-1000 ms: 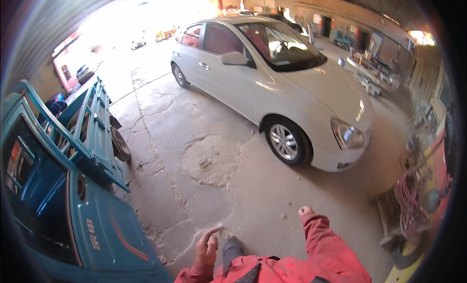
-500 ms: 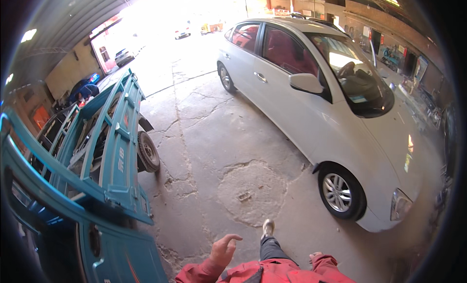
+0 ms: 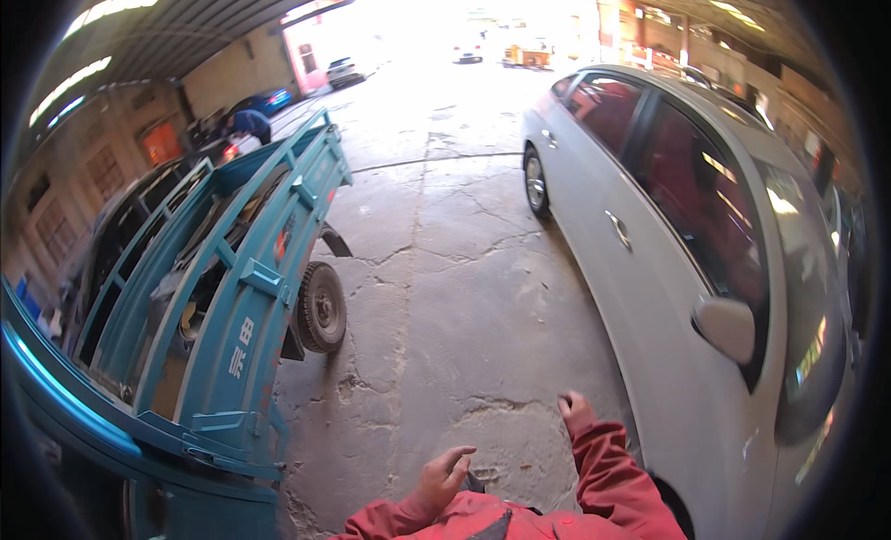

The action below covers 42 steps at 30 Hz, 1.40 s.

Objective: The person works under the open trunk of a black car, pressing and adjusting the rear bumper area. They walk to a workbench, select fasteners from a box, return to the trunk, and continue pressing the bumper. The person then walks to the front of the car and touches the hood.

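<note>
Both my hands are in front of my red jacket, over the concrete floor. My left hand point(image 3: 445, 475) is low in the middle, fingers loosely bent and apart, with nothing in it. Further right, my right hand point(image 3: 577, 411) reaches forward out of its red sleeve, half curled with the thumb standing off, and no object shows in it. Nearest to that hand is the side of a white car point(image 3: 640, 326), which it does not touch. A teal cargo truck point(image 3: 269, 326) stands left of my left hand, well apart from it.
Cracked concrete floor point(image 3: 436, 308) runs between the truck and the car. A truck wheel point(image 3: 322, 306) and the car's side mirror point(image 3: 726, 328) jut toward this lane. Beyond the truck bed a person in dark blue point(image 3: 249, 124) bends over. Parked cars stand near the bright opening.
I have moved forward between the truck and the car, with the view turned left. My right hand has swung forward and up; my left hand stays low in front of me.
</note>
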Each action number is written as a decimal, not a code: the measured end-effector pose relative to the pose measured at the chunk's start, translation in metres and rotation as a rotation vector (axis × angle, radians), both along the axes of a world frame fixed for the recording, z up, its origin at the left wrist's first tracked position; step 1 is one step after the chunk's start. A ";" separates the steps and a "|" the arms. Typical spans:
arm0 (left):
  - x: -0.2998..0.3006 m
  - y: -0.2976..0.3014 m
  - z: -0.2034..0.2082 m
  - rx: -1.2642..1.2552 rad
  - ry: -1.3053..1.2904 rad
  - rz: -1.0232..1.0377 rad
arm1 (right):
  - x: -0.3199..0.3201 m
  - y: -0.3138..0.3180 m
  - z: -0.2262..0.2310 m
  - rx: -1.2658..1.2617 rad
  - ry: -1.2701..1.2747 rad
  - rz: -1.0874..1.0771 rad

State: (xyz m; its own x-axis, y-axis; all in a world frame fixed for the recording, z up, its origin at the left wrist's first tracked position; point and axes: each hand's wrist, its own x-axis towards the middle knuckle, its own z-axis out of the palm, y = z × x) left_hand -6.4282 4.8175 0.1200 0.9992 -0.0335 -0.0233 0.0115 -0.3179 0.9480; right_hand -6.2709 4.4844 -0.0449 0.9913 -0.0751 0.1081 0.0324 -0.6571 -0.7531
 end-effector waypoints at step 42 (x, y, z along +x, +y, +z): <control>1.485 0.175 -0.050 -0.353 0.009 -0.008 | 1.399 0.320 0.113 0.719 0.713 0.626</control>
